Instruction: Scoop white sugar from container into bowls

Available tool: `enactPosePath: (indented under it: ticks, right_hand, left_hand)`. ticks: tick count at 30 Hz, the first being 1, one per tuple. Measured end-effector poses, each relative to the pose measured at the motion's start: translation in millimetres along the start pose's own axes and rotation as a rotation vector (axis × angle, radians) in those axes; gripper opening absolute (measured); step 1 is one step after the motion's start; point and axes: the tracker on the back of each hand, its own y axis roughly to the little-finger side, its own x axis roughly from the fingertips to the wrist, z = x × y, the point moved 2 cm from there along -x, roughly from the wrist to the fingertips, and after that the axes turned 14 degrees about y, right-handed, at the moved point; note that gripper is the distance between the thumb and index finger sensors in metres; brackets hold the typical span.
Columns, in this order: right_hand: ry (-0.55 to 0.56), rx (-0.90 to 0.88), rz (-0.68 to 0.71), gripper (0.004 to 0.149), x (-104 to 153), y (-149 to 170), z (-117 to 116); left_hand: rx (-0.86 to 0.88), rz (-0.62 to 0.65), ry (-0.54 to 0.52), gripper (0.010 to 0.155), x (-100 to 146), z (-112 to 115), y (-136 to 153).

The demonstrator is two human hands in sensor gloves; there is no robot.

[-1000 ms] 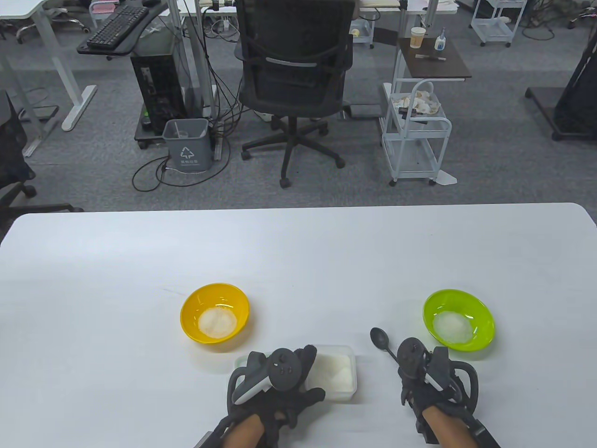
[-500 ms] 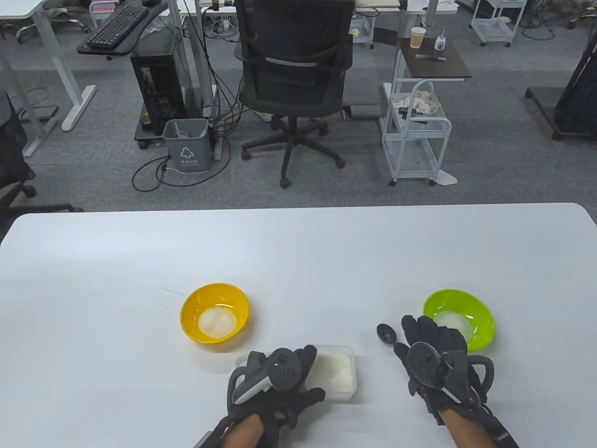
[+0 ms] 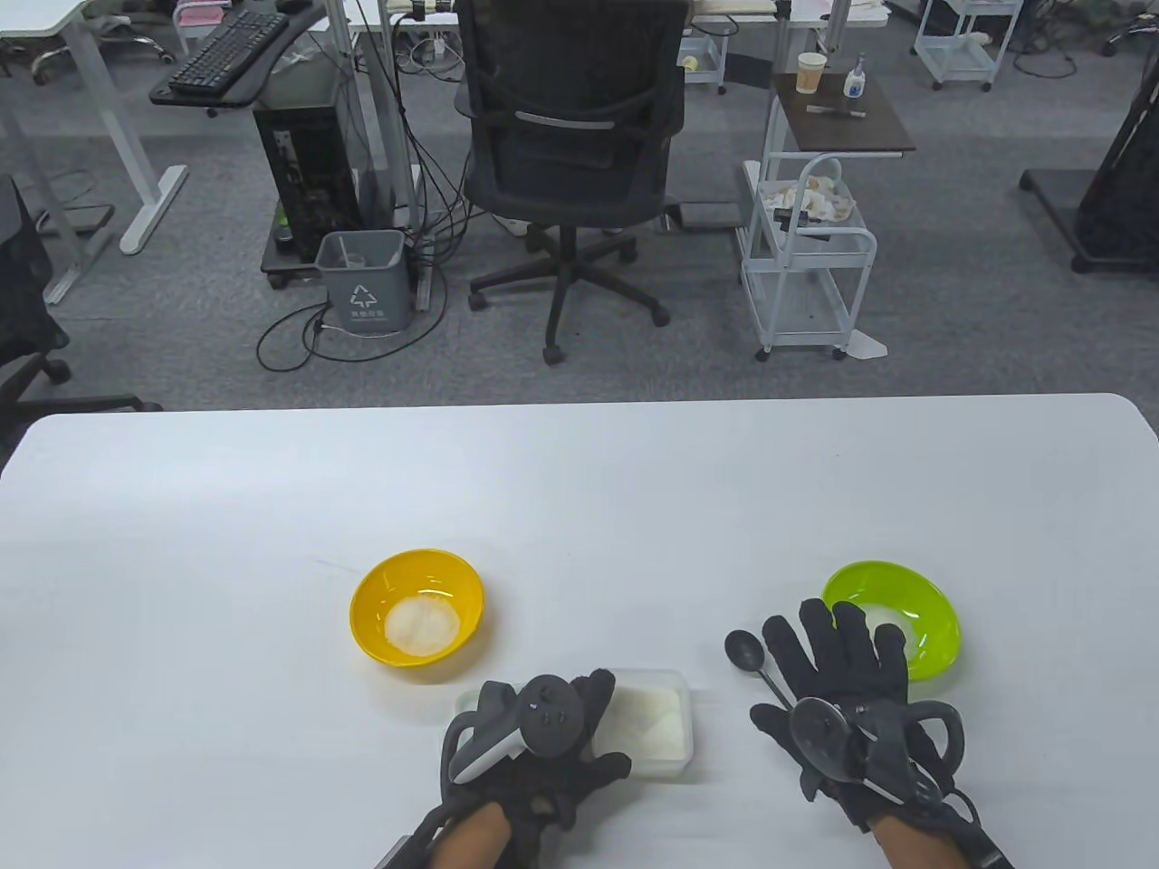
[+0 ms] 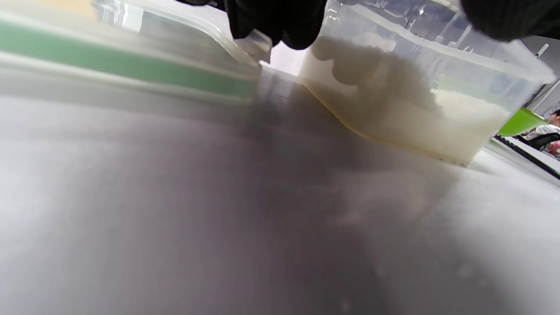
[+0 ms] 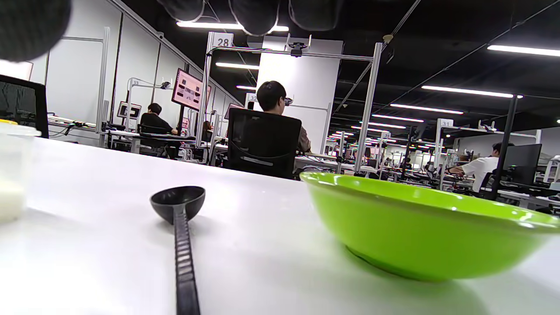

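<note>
On the white table [image 3: 579, 489], the yellow bowl [image 3: 373, 615] sits farthest left with a mound of white sugar [image 3: 422, 625] in it. Next, the left hand [image 3: 543, 751] curls its fingers round the clear plastic container [image 3: 675, 724] of sugar, beside the container's lid [image 4: 131, 70]. The black spoon [image 3: 748, 651] lies flat on the table, free. The right hand [image 3: 838, 688] hovers just beside it, fingers straight and spread, holding nothing. The green bowl [image 3: 933, 606] stands at far right, also holding sugar.

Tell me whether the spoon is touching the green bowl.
Apart. The right wrist view shows bare white table between the spoon and the green bowl; the spoon lies flat to the bowl's left.
</note>
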Motion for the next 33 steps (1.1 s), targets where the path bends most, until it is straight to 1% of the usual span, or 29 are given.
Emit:
enactPosePath:
  ticks: [4, 8, 12, 17, 22, 26, 29, 33]
  right_hand:
    - [-0.023, -0.027, -0.034, 0.086, 3, 3, -2]
    - [-0.036, 0.003, -0.019, 0.087, 6, 1, -5]
    - [-0.032, 0.001, -0.013, 0.087, 6, -1, -4]
    - [-0.021, -0.011, -0.023, 0.087, 6, 0, -1]
    - [-0.019, -0.03, -0.046, 0.086, 8, 5, 1]
    - [-0.023, -0.04, -0.058, 0.086, 8, 7, 1]
    - [-0.023, -0.04, -0.059, 0.086, 8, 8, 1]
    - [-0.033, -0.043, -0.063, 0.085, 8, 8, 1]
  left_hand:
    - [0.002, 0.0, 0.001, 0.091, 0, 0, 0]
    - [-0.004, -0.001, -0.003, 0.091, 0, -1, 0]
    - [-0.018, -0.001, -0.005, 0.09, 1, -3, 0]
    - [-0.044, -0.002, -0.034, 0.087, 6, -11, 4]
    - [-0.067, -0.001, -0.073, 0.086, 19, -33, 12]
    - [-0.164, -0.069, -0.075, 0.085, 27, -51, 23]
    - [-0.236, -0.115, -0.016, 0.086, 27, -51, 33]
    - [-0.306, -0.178, 0.099, 0.092, 19, -37, 46]
